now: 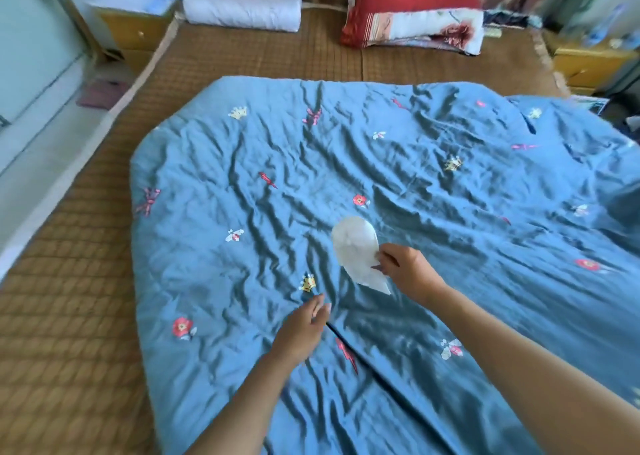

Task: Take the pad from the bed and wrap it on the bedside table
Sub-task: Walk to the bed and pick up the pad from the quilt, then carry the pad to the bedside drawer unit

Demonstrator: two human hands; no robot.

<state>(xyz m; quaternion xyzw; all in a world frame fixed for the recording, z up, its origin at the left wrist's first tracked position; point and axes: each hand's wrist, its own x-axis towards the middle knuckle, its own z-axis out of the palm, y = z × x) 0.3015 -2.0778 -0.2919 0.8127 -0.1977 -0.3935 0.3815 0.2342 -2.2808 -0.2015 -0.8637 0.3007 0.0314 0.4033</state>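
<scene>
A thin white pad (356, 246) with a rounded top lies on the blue patterned quilt (242, 177) near the middle of the bed. My right hand (407, 269) pinches the pad's right edge between thumb and fingers. My left hand (304, 328) hovers over the quilt a little below and left of the pad, fingers loosely extended, holding nothing. A wooden bedside table (133, 30) stands at the far left of the headboard; another bedside table (588, 63) stands at the far right.
A rolled white blanket (242, 4) and a red pillow (415, 0) on folded bedding lie at the head of the bed. A woven bamboo mat (69, 316) covers the mattress around the quilt. Bottles stand on the right table.
</scene>
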